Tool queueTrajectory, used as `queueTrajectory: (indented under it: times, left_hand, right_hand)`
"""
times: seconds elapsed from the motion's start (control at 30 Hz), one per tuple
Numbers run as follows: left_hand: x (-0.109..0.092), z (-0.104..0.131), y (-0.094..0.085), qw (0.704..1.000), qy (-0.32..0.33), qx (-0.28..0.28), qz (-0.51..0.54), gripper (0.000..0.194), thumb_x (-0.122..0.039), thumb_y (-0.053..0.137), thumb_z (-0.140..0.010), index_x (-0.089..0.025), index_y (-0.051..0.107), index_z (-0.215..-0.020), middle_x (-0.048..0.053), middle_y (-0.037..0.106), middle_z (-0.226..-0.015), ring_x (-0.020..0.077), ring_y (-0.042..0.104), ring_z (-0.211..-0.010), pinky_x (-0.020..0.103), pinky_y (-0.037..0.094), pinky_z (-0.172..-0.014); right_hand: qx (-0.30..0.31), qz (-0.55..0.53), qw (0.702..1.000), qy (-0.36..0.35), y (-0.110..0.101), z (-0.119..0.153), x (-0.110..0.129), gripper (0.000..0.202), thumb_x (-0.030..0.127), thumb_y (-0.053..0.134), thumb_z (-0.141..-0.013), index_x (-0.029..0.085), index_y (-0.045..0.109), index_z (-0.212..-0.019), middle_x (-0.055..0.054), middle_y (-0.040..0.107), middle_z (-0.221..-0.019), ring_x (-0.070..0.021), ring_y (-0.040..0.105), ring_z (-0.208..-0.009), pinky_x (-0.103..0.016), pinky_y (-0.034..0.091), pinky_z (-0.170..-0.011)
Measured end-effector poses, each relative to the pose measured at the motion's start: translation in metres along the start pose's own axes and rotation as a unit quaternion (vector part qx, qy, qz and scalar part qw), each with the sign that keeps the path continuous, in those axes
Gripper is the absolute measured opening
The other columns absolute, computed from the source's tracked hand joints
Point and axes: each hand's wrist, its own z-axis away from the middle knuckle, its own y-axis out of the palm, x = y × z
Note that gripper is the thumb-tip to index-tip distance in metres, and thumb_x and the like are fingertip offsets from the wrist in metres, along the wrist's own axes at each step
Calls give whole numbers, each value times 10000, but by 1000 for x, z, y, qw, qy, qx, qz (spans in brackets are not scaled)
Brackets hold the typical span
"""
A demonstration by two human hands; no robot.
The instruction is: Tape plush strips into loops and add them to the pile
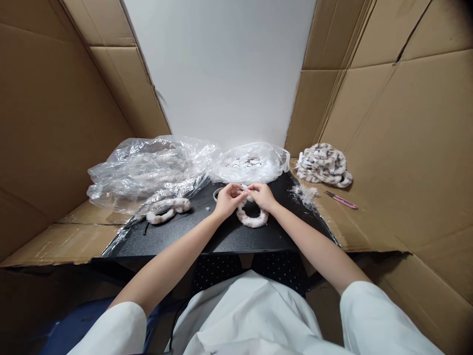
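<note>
A fluffy white-and-brown ring (253,222), like a plush hair band, rests on the black table (177,236) in front of me. My left hand (231,199) is closed in a pinch at its far edge. Right beside it, my right hand (261,196) pinches the same part, fingertips nearly touching. A small white piece shows between the fingers, mostly covered by them. Partly behind my left hand is a pale round rim (216,194), perhaps a tape roll.
A clear plastic bag (148,170) with fluffy pieces spreads at left, another fluffy band (161,217) before it. An open bag (254,175) holds white tags. At right lie a pile of tagged fluffy bands (323,165), loose fluff (306,195) and a pink-handled tool (344,200). Cardboard walls (417,148) flank me.
</note>
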Motion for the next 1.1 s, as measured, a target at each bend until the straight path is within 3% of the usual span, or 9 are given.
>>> queueTrajectory:
  times: [0.1,0.2,0.37,0.53,0.73,0.9,1.1]
  left_hand:
    - [2,-2,1,999,-14,-19,40,413,-427,802,-597,-165,608,-850,-16,644,-638,115,592,-548,213,460,-522]
    - [2,-2,1,999,-18,-26,-5,355,-440,794,-604,-151,633,-733,5,649,-654,112,582,-554,214,450,-520]
    - [1,-1,2,998,-14,-58,-25,405,-449,812,-572,-160,585,-742,-11,649,-715,89,568,-525,193,428,-493]
    - [0,2,2,996,-11,-43,-76,324,-431,775,-642,-151,623,-699,-6,628,-589,114,577,-513,194,394,-470]
    - [-2,4,0,979,73,-40,-187,202,-349,708,-745,-152,707,-699,37,698,-652,146,605,-571,243,445,-555]
    - [-4,6,-2,951,160,16,-264,98,-259,694,-744,-166,710,-773,34,686,-678,148,599,-610,254,462,-614]
    - [-1,2,2,936,174,33,-305,74,-129,620,-715,-158,666,-765,24,642,-665,140,567,-614,250,456,-630]
  right_hand:
    - [-10,-9,1000,8,1,0,0,187,334,632,-689,149,658,-700,-39,699,-726,-176,626,-710,-295,481,-719]
    - [-16,-25,999,26,2,-1,-1,193,344,641,-675,152,646,-691,-38,692,-730,-176,622,-718,-300,481,-736]
    - [-11,-59,996,66,4,0,-2,234,381,656,-636,154,641,-690,-25,667,-696,-161,594,-672,-281,466,-668]
    - [-14,-97,991,91,4,1,-1,261,400,677,-596,156,632,-678,-12,641,-668,-149,570,-648,-267,452,-622]
    - [-21,-129,986,104,4,0,-1,293,407,716,-557,151,627,-668,-6,632,-656,-128,551,-616,-271,451,-637]
    - [-28,-125,986,103,2,-1,-3,324,441,736,-561,151,638,-668,-15,648,-670,-139,570,-643,-267,453,-629]
    - [-14,-141,983,117,-1,-3,-2,317,424,765,-539,151,653,-654,-2,636,-630,-113,539,-586,-259,446,-604]
